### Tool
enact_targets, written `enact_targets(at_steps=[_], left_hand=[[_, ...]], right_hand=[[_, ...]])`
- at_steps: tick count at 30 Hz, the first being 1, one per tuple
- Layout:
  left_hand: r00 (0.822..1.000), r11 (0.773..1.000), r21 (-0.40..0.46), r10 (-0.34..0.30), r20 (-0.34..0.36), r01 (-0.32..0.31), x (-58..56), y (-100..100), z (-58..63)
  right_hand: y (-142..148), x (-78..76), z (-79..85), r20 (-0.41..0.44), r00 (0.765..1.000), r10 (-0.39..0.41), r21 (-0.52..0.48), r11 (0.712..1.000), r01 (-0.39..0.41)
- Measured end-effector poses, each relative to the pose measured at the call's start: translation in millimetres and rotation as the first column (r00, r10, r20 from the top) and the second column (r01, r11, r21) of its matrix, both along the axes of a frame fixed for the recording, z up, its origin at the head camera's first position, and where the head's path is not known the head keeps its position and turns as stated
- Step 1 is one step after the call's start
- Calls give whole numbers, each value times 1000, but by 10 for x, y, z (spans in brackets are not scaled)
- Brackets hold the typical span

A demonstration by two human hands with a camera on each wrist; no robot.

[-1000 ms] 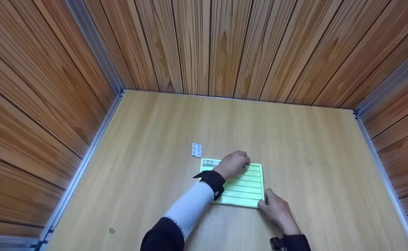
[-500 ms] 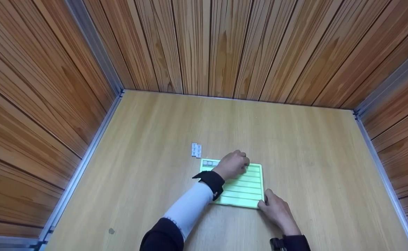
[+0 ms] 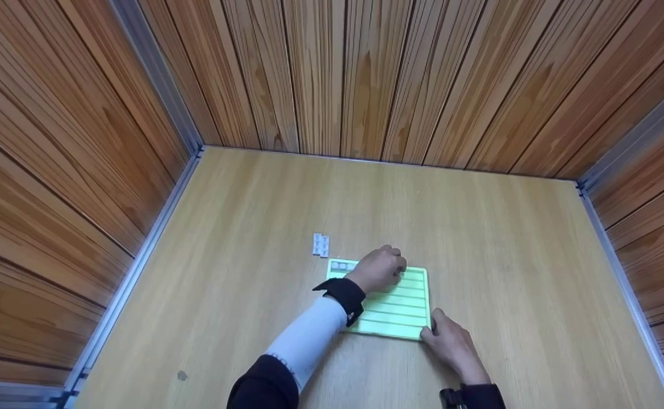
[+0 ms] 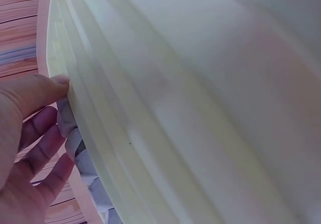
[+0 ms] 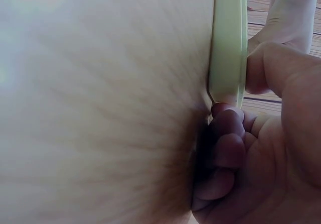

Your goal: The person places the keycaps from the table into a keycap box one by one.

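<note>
A light green tray (image 3: 394, 315) with parallel ridges lies on the wooden table. In the head view my left hand (image 3: 377, 268) reaches over its far edge, near the far right corner. In the left wrist view, thumb and fingers close on a small grey block (image 4: 65, 116) in the outermost channel; other grey blocks (image 4: 100, 194) line up along that same channel. Some of the row (image 3: 340, 266) shows at the tray's far left, and my left hand hides the rest. My right hand (image 3: 451, 343) grips the tray's near right corner, thumb on the rim and fingers curled against its side.
Two small white strips (image 3: 320, 245) with faint markings lie side by side just beyond the tray's far left corner. A dark round spot (image 3: 182, 375) marks the table at the near left. Wood-panelled walls (image 3: 366, 79) with metal edging enclose the table at left, back and right.
My left hand has shifted very slightly at the tray's far edge, and the dark item seen earlier at its fingertips is now hidden. The right hand and tray stay essentially where they were.
</note>
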State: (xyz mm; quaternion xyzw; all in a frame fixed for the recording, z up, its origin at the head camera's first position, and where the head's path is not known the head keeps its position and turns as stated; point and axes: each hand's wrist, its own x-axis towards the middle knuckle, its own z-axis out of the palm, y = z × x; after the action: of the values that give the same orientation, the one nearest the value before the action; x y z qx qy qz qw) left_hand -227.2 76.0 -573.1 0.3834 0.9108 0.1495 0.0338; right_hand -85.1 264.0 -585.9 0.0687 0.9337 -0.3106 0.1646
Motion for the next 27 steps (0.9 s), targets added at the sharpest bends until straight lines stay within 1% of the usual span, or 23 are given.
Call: enact_targets(at_steps=[3, 6, 13, 16, 21, 24, 27], left_hand=[[1000, 1000, 20, 2, -1, -2, -3, -28, -3], [1000, 999, 33, 18, -7, -18, -9, -68, 2], [995, 995, 26, 95, 35, -96, -39, -205, 46], [993, 993, 20, 118, 31, -118, -59, -276, 63], [988, 987, 23, 156, 10, -156, -103, -430, 81], [980, 980, 24, 198, 32, -199, -126, -547, 98], [971, 971, 28, 238, 34, -239, -153, -685, 103]], right_hand=[[-9, -2, -5, 8, 1000, -5, -1, 1000, 5], [-15, -6, -10, 15, 1000, -7, -2, 1000, 7], [-15, -5, 4, 12, 1000, -8, 11, 1000, 8], [-10, -7, 6, 11, 1000, -6, 12, 1000, 6], [-6, -12, 1, 20, 1000, 1, 7, 1000, -1], [-2, -16, -5, 18, 1000, 12, 7, 1000, -12], [3, -22, -2, 17, 1000, 18, 11, 1000, -18]])
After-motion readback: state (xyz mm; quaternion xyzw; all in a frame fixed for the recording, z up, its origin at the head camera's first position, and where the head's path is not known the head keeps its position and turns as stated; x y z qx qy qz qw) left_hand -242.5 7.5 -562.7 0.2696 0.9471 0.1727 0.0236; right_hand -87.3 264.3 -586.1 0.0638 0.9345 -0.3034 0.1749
